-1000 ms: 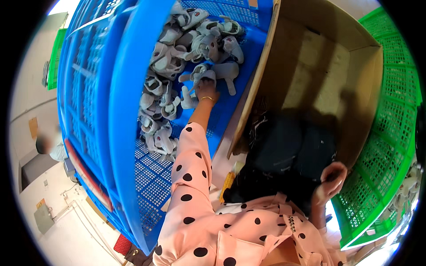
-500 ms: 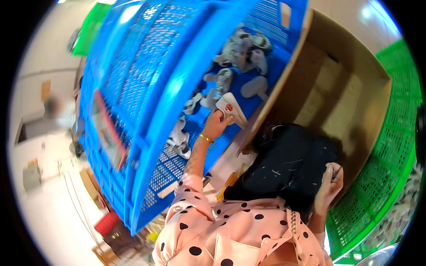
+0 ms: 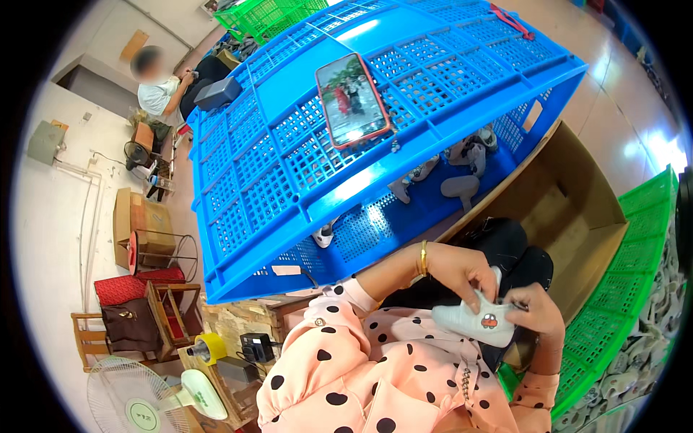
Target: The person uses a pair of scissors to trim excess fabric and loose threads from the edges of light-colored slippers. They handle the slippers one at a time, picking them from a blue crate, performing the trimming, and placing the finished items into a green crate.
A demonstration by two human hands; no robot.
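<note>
Over my lap I hold a small white shoe (image 3: 469,323) with a red car-like motif on its side. My left hand (image 3: 462,273), with a gold bangle on the wrist, pinches the shoe's upper edge. At the shoe's other end my right hand (image 3: 538,310) is closed on it. The fingertips of both hands are partly hidden. Several more shoes (image 3: 462,189) lie inside a blue plastic crate (image 3: 317,216) tipped on its side, beyond my left arm.
A phone (image 3: 352,101) in a red case lies on the crate. An open cardboard box (image 3: 559,209) and a green crate (image 3: 613,281) stand to the right. Lower left are a fan (image 3: 144,404) and yellow tape roll (image 3: 209,348). Another person (image 3: 162,94) sits far left.
My left hand has brought the white shoe out of the blue crate to my lap. My right hand has taken hold of it too. The view has swung, showing more of the crate's top.
</note>
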